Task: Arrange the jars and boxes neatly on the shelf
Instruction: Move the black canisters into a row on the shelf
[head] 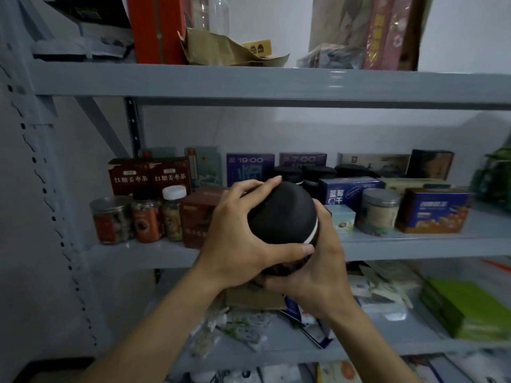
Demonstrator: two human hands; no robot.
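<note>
The round black jar with a domed black lid and a white band at the seam (pixel 282 214) is held tilted in front of the middle shelf, clear of its board; the left hand (pixel 237 236) is clamped over the lid, fingers spread across the dome and thumb along the white band; the right hand (pixel 318 266) cups the jar's body from below and from the right, wrapped tight on it.

Behind the jar the grey metal shelf (pixel 138 252) shows a bare strip along its front edge at the left; on it, a dark red box (pixel 195 219) stands just left of the hands, and further left three clear plastic jars (pixel 138 219) stand in a row close together; two brown boxes with Chinese print (pixel 149 175) stand behind them.

To the right, a blue box (pixel 349 189), a clear jar with a grey lid (pixel 378 211) and a blue and orange tin (pixel 435 211) stand near the front edge; more black-lidded jars (pixel 304 172) stand directly behind the held one, leaving little room there.
</note>
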